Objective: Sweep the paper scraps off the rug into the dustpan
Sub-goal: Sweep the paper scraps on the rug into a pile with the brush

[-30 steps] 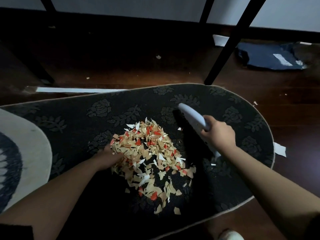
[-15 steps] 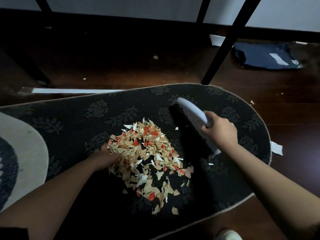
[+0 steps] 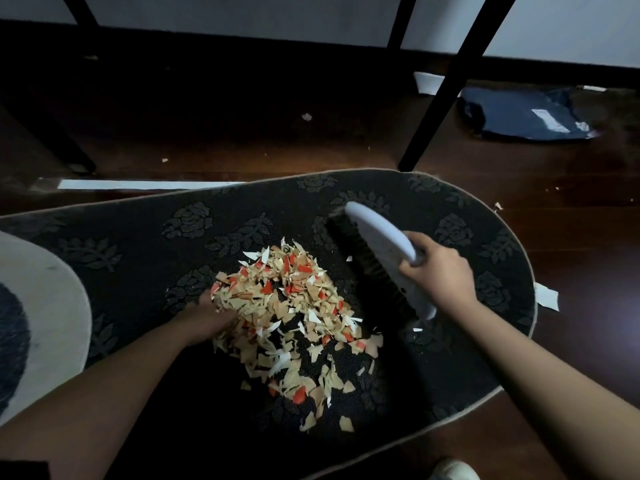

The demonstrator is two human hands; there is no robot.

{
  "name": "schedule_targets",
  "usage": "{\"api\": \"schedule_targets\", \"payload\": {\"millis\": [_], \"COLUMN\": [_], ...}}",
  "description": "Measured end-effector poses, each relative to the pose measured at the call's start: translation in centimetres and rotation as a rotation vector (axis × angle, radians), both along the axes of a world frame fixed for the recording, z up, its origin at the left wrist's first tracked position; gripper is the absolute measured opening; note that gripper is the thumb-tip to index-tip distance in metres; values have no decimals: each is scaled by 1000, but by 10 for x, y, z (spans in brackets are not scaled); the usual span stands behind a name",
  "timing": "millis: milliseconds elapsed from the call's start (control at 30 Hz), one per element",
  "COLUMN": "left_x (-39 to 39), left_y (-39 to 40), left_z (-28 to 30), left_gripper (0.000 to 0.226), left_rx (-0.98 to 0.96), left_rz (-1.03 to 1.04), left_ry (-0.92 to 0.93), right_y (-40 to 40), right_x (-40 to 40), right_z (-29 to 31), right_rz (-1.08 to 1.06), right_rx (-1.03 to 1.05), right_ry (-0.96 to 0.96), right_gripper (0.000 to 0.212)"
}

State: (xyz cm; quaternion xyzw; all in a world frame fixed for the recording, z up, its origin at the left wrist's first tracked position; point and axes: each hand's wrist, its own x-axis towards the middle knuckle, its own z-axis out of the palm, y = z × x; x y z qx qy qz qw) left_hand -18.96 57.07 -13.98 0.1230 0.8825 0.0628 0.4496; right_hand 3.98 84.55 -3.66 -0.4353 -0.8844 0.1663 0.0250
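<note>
Just beyond the right hand's (image 3: 438, 275) fingers gripping the pale-handled black-bristled brush (image 3: 377, 258), gathering looks underway; next, sweep the tan, red and white paper scraps (image 3: 291, 306) toward the left hand (image 3: 207, 317), its fingers' state hidden.

Dim room, dark wood floor (image 3: 571, 220) under a table.

A black leg (image 3: 446, 84) slants down to the floor; two more legs stand left of it, one (image 3: 396, 20) near, one (image 3: 81, 10) far. Behind the leg runs a pale wall (image 3: 242, 12) above a dark skirting (image 3: 207, 39). Right of the leg lies a dark blue bag (image 3: 519, 114). Left of it, a white strip (image 3: 149, 184) lies flat on the floor.
</note>
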Motion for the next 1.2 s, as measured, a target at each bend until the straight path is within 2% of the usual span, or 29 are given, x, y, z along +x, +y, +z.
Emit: {"api": "schedule_targets", "payload": {"millis": [300, 467, 600, 767, 900, 1033, 1200], "left_x": [2, 4, 3, 5, 7, 9, 9], "left_y": [3, 7, 12, 16, 16, 19, 21], "left_z": [1, 3, 6, 7, 9, 10, 12], "left_gripper": [86, 86, 88, 89, 90, 90, 89], "left_rx": [-36, -51, -66, -72, -63, -65, -75], "left_rz": [-15, -33, -37, -57, -63, -69, -76], "left_ry": [0, 23, 48, 93, 117, 133, 123], "right_y": [33, 7, -14, 2, 43, 54, 18], "right_x": [25, 10, 3, 12, 25, 41, 24], "right_z": [-19, -28, -22, -1, -4, -17, -28], "right_rz": [-268, -67, 47, -29, -200, -300, -90], "right_rx": [71, -15, -67, -11, 78, 14, -74], "right_ry": [-124, -201, -154, -24, -87, -119, -152], "right_gripper": [34, 46, 47, 46, 41, 41, 49]}}
